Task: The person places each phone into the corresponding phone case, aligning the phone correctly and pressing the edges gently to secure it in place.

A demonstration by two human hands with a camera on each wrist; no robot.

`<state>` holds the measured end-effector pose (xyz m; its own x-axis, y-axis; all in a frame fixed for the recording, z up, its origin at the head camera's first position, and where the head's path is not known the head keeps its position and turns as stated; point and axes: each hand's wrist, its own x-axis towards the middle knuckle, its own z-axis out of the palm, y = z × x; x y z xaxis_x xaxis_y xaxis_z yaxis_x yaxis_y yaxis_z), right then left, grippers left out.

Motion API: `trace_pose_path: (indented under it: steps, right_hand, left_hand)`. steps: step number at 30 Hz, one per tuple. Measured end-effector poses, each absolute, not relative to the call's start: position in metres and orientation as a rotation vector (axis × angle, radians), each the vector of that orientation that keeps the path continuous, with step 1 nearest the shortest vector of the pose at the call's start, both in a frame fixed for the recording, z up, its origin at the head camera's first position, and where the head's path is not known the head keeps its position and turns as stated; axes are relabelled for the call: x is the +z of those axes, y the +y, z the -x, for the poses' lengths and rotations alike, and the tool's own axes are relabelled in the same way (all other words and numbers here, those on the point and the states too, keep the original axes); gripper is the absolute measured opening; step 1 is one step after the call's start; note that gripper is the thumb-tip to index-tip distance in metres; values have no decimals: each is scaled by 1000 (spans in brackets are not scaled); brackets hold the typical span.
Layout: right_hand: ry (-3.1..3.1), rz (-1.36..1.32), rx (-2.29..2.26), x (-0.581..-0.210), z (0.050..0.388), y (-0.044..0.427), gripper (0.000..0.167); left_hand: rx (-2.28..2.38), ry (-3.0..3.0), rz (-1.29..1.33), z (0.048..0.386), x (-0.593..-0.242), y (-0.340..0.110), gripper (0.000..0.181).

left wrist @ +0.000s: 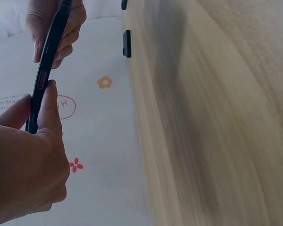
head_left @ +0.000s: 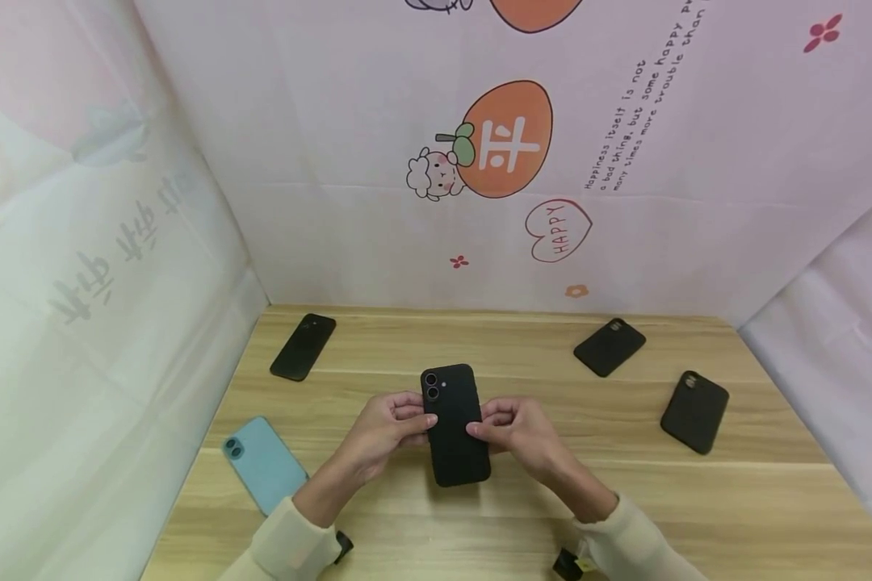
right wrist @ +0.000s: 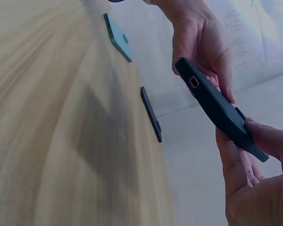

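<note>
Both hands hold a phone in a black case [head_left: 456, 440] above the wooden table, its camera side facing up toward the head. My left hand [head_left: 388, 429] pinches its left long edge, thumb on the back face. The opposite edge is pinched by my right hand [head_left: 519, 436], thumb likewise on the back. In the left wrist view the cased phone [left wrist: 48, 56] appears edge-on, with a pinkish slot in its side. A pink-rimmed opening shows on the side of the cased phone [right wrist: 212, 101] in the right wrist view. Its screen side is hidden in the head view.
A light blue phone [head_left: 265, 464] lies at the left, partly behind my left forearm. Farther back on the left is a black phone [head_left: 303, 348]. Two black phone-shaped pieces, a farther one [head_left: 609, 348] and a nearer one [head_left: 694, 411], lie right. Printed cloth [head_left: 378, 242] surrounds the table [head_left: 538, 516].
</note>
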<state>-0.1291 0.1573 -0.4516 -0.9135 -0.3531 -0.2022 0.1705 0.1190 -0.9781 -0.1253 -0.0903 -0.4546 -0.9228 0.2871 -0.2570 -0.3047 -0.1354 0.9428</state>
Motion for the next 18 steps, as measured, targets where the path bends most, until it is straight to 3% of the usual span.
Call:
trace_pose_path:
  steps: [18]
  right_hand:
    - [2031,176,-1719,-484,130,160,19]
  left_hand:
    - [1948,1839,-37,135,-481,-88,18]
